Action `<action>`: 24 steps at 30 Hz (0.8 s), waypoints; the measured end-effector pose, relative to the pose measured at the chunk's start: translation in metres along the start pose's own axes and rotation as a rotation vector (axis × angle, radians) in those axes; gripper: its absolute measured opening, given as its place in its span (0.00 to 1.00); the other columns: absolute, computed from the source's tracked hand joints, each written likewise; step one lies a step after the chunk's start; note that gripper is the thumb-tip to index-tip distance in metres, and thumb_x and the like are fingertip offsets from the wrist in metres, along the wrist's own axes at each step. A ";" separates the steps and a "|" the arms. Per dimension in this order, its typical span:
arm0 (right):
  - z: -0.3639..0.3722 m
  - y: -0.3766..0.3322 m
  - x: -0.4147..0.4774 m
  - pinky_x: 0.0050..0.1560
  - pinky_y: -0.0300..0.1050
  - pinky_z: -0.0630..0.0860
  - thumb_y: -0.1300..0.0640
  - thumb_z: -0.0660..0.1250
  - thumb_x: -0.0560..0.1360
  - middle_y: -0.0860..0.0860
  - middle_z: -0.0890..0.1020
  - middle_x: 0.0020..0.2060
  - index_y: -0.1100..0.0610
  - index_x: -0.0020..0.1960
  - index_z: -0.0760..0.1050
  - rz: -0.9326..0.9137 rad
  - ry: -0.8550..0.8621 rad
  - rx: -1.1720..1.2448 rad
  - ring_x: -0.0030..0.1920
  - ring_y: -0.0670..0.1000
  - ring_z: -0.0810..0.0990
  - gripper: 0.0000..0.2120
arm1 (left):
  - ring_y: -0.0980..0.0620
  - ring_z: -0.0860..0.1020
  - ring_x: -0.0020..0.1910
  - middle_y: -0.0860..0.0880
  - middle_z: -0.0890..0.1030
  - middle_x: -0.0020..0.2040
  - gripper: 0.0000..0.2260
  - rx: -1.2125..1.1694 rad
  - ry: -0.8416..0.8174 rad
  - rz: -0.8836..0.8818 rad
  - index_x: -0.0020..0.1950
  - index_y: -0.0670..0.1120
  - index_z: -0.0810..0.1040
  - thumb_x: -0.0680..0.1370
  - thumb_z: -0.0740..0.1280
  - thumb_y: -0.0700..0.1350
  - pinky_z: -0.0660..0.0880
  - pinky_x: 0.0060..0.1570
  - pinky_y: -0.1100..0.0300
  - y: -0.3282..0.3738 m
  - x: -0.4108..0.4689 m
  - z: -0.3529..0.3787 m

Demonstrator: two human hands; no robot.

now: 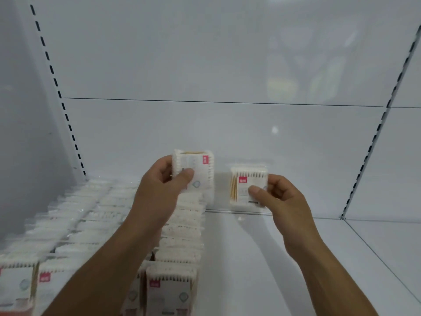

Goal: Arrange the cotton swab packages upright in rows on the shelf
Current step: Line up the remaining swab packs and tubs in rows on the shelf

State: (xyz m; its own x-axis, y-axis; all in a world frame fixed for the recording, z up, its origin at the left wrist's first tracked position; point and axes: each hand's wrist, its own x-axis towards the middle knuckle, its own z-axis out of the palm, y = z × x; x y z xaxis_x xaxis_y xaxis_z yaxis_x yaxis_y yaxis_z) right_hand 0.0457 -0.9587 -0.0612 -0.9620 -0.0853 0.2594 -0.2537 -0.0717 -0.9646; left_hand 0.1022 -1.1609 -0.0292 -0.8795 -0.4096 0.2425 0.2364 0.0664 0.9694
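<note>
**A:** What are the fingers of the left hand doing?

**B:** They pinch the first cotton swab package. The thumb presses on its printed front and the other fingers curl behind its left edge. The pack stands upright, raised above the rows, with a red label at its top right corner.

**A:** And the right hand?

**B:** It grips the second cotton swab package the same way, thumb on the front and fingers wrapped round the right edge. Wooden sticks show along the side away from the fingers. I cannot tell whether its lower edge touches the shelf.

**A:** Do the two packs touch?

**B:** No, there is a gap between them.

**A:** What lies below the fingers?

**B:** Under the left wrist and forearm are rows of cotton swab packages, standing upright and reaching further left; the far ones are blurred. Under the right hand is the white shelf.

**A:** And beyond the fingertips?

**B:** A white back panel with a horizontal seam, and slotted uprights on either side.
</note>
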 end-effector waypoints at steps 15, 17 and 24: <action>0.049 0.089 0.054 0.48 0.44 0.74 0.56 0.73 0.70 0.47 0.81 0.46 0.51 0.50 0.75 0.072 0.004 -0.582 0.46 0.48 0.80 0.11 | 0.55 0.85 0.47 0.53 0.87 0.48 0.08 0.025 -0.051 -0.047 0.56 0.49 0.81 0.79 0.67 0.39 0.79 0.41 0.65 -0.017 0.004 -0.023; 0.050 0.093 0.052 0.47 0.43 0.74 0.56 0.74 0.70 0.44 0.81 0.45 0.50 0.52 0.75 0.085 0.035 -0.547 0.46 0.45 0.80 0.12 | 0.54 0.85 0.48 0.53 0.87 0.49 0.09 0.074 -0.094 -0.047 0.56 0.51 0.82 0.80 0.68 0.40 0.78 0.42 0.63 -0.017 0.006 -0.023; 0.036 0.075 0.051 0.48 0.40 0.73 0.55 0.73 0.73 0.43 0.80 0.51 0.50 0.58 0.75 -0.046 0.110 -0.528 0.47 0.44 0.79 0.15 | 0.51 0.84 0.51 0.52 0.86 0.52 0.11 0.161 -0.138 -0.042 0.58 0.52 0.80 0.78 0.69 0.39 0.81 0.55 0.51 -0.016 0.019 -0.012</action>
State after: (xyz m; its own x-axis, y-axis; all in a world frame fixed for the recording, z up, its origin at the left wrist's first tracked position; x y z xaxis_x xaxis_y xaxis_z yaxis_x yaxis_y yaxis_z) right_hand -0.0189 -1.0037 -0.1186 -0.9463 0.0132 0.3229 -0.2846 0.4390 -0.8522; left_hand 0.0870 -1.1805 -0.0409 -0.9380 -0.2875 0.1939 0.1389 0.2009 0.9697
